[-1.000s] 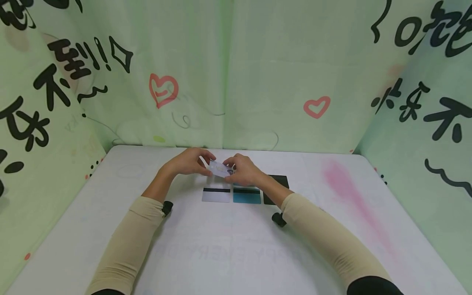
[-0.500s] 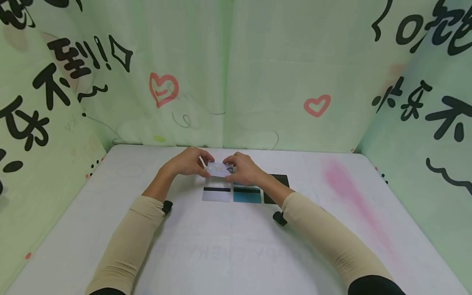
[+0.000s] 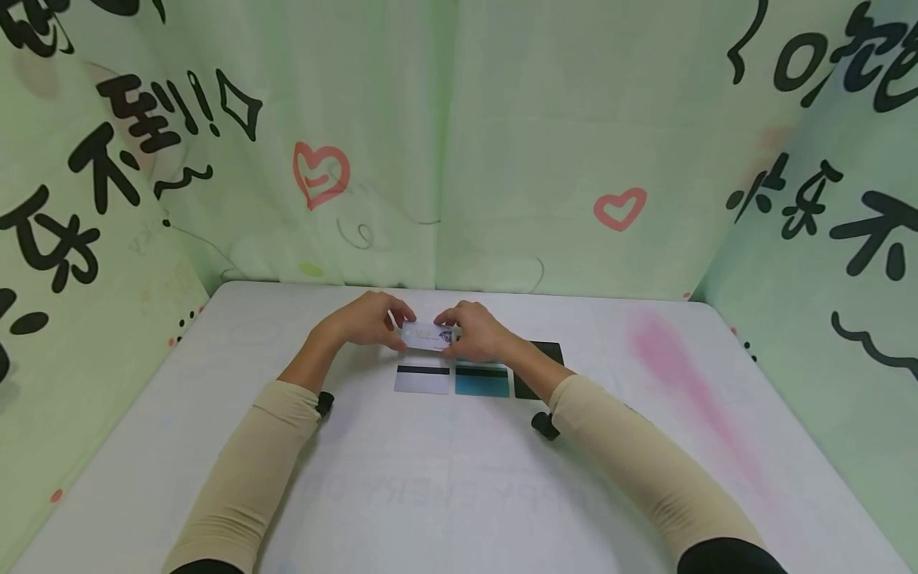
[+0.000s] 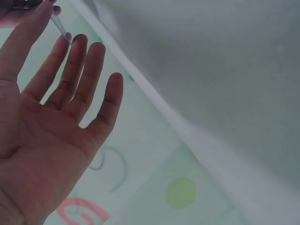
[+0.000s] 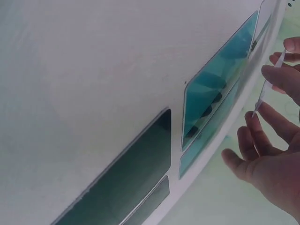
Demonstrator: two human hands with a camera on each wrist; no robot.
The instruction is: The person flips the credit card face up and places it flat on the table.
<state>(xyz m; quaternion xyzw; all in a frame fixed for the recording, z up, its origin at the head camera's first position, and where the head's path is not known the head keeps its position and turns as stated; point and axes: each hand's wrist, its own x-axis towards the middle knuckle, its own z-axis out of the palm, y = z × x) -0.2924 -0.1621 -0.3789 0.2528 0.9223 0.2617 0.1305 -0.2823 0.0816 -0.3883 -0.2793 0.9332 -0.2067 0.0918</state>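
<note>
A pale lavender card (image 3: 428, 336) with a small dark print at its right end is held between the two hands above the table. The left hand (image 3: 369, 319) pinches its left end between thumb and fingertips; the right hand (image 3: 475, 331) grips the right end and covers part of it. In the left wrist view, the left hand (image 4: 58, 108) has its other fingers spread, with the card (image 4: 60, 29) seen edge-on. Below lie a lavender card (image 3: 421, 380) with a black stripe, a teal card (image 3: 482, 381) with a black stripe, and a dark card (image 3: 526, 386).
Behind the front row are another dark card (image 3: 550, 351) and a teal card (image 5: 211, 122), partly hidden by the right hand in the head view. All lie on a white-covered table (image 3: 430, 478). A green printed curtain (image 3: 502, 159) stands along the far edge and sides.
The held card has turned from a slant to nearly level and come slightly lower, towards the row of cards. Both hands keep their grip and moved down a little with it.
</note>
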